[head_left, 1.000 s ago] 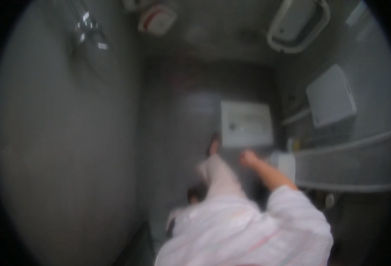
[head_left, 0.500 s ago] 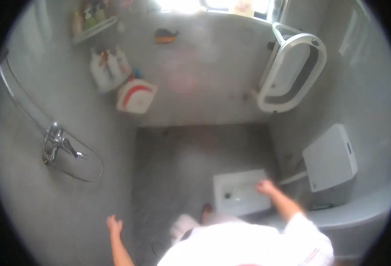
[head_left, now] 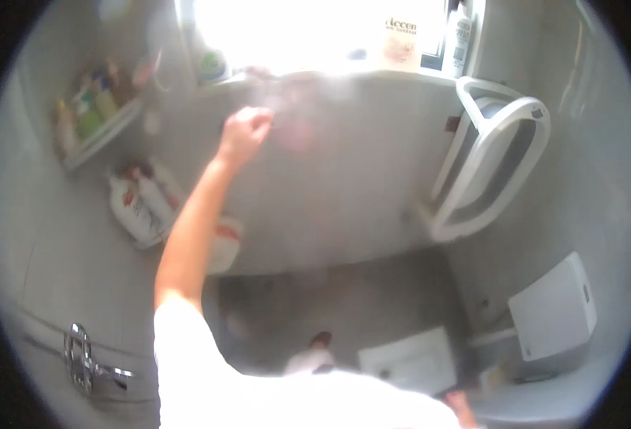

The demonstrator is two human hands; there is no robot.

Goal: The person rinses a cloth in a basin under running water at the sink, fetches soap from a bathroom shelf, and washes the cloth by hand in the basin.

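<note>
My left hand (head_left: 247, 132) is raised at the back wall below the window. Its fingers are curled in, and what they hold, if anything, is hidden. A small dark edge shows just left of the hand, where a dark and orange item hung on the wall earlier. My right hand (head_left: 458, 402) is low at the bottom right, blurred and partly cut off by my white shirt. It is close to the white squat toilet pan (head_left: 412, 361) in the floor. Its fingers are too smeared to read.
Bottles stand on corner shelves (head_left: 104, 132) at left, with white bottles (head_left: 133, 207) lower down. A shower mixer (head_left: 83, 365) is on the left wall. A folded white baby bath (head_left: 498, 164) hangs at right, above a white cistern (head_left: 553, 307). A bottle (head_left: 458, 43) stands on the sill.
My left hand has risen from low at the left to the back wall, over the dark and orange item's spot. My right hand has drawn down and back. The view has tilted up.
</note>
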